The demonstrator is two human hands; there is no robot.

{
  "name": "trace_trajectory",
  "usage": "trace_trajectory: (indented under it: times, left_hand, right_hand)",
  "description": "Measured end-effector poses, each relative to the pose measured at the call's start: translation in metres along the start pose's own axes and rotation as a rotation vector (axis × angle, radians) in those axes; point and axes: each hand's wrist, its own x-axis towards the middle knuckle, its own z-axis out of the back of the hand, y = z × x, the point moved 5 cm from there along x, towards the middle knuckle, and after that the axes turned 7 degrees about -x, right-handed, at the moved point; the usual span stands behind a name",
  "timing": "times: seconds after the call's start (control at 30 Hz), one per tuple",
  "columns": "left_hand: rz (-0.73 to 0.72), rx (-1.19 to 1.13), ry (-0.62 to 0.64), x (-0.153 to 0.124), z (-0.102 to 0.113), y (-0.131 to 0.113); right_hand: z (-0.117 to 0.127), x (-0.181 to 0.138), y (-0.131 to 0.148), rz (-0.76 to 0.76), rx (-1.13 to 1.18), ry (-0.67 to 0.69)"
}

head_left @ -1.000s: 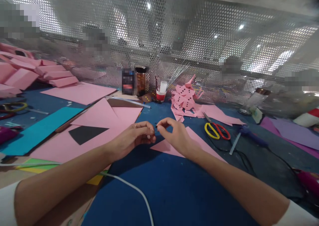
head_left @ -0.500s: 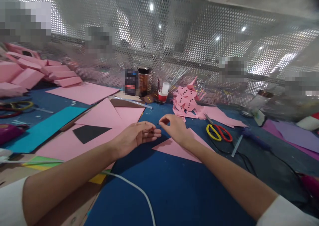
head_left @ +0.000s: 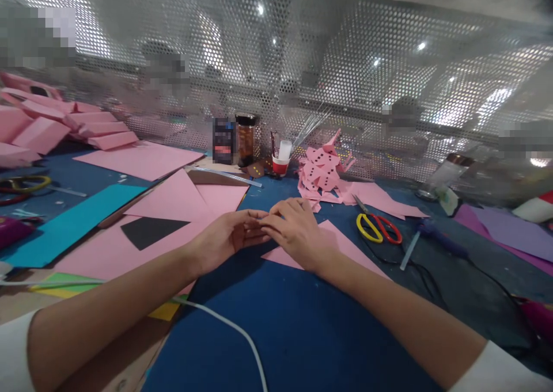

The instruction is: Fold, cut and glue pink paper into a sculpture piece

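Note:
My left hand (head_left: 222, 239) is cupped above the blue tabletop, its fingers curled and its thumb against them. Its fingertips meet those of my right hand (head_left: 296, 231), which is closed in a pinch. Whatever lies between the fingers is hidden or too small to name. Beneath my right hand rests a pink paper triangle (head_left: 345, 248). A black paper piece (head_left: 153, 232) lies on pink sheets (head_left: 95, 254) beside my left forearm. Past my right hand stands a crumpled-looking pink paper shape (head_left: 319, 170) with rows of black dots.
Scissors (head_left: 378, 228) with yellow and red handles and a blue glue gun (head_left: 440, 239) lie to the right. A red and white cup (head_left: 280, 165) and a brown jar (head_left: 246, 141) stand before the perforated metal screen (head_left: 337, 52). A white cable (head_left: 233, 323) crosses the front.
My right hand has moved left, bringing its fingertips to my left hand's. Half a second ago the hands were slightly apart, with a tiny dark bit at my right fingertips.

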Motion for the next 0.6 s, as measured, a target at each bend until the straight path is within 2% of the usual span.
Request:
trace_trajectory:
  times: [0.07, 0.13, 0.3, 0.37, 0.47, 0.6]
  left_hand:
    - [0.009, 0.005, 0.004, 0.000, -0.001, 0.000]
    - [0.012, 0.019, 0.002, -0.001, -0.002, 0.000]
    - [0.000, 0.104, -0.030, -0.002, -0.001, 0.000]
    - [0.008, 0.147, -0.035, -0.003, 0.000, 0.001]
    - [0.009, 0.191, -0.042, -0.003, 0.002, 0.002]
    - [-0.009, 0.216, -0.059, -0.003, 0.003, 0.000]
  right_hand:
    - [0.000, 0.000, 0.002, 0.041, -0.057, 0.024]
    - [0.000, 0.001, 0.000, 0.001, -0.018, 0.012]
    - [-0.008, 0.002, -0.020, -0.352, 0.414, -0.056]
    - [-0.013, 0.001, -0.025, -0.440, 0.592, -0.049]
    - [-0.020, 0.001, -0.028, -0.486, 0.778, -0.025]
    - [-0.022, 0.001, -0.029, -0.485, 0.843, -0.027]
